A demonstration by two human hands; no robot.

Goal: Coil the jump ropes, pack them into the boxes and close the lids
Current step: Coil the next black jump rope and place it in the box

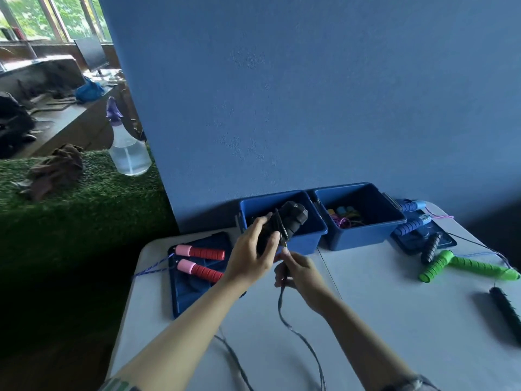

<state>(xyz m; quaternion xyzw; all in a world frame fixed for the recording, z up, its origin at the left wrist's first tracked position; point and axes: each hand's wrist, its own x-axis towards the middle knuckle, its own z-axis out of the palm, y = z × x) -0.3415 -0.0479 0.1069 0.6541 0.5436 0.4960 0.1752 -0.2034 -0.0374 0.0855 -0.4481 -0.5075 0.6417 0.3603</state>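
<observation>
My left hand (252, 253) grips a pair of black jump-rope handles (287, 221), held up in front of the left blue box (310, 238). My right hand (298, 273) pinches that rope's dark cord (284, 320) just below the handles; the cord trails down across the white table (394, 320). The right blue box (363, 235) holds a coiled rope with pale blue and yellow parts (345, 215). Both boxes stand open against the blue wall.
A blue lid (191, 289) at the left carries red-and-pink handles (201, 262). Another lid (423, 239) at the right carries blue handles (413, 225). Green handles (465, 268) and black handles (506, 311) lie at the right. A spray bottle (128, 148) stands on artificial grass.
</observation>
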